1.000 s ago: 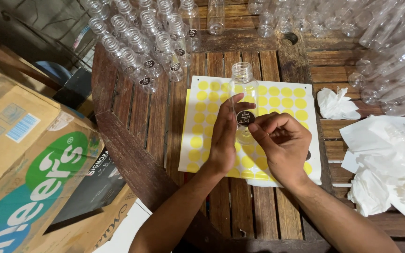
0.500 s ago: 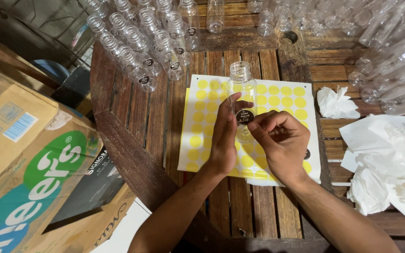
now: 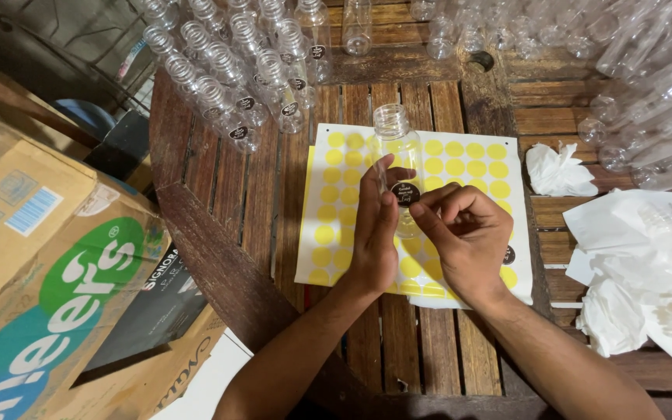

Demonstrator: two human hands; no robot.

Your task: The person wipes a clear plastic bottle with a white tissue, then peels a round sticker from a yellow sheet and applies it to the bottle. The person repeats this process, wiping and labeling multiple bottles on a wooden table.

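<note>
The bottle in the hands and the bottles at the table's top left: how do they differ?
The held bottle lies over the yellow-dot sheet, gripped by the left hand and right hand; the grouped bottles stand untouched on the wooden table, packed in rows. All are clear, uncapped plastic, and many carry a dark round sticker.

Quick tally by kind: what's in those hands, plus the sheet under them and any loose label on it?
Clear bottle: 1, held in left hand
Round black labels: 2, one on the bottle at right hand, one on the sheet
Yellow sticker sheet: 1
Total: 4
</note>
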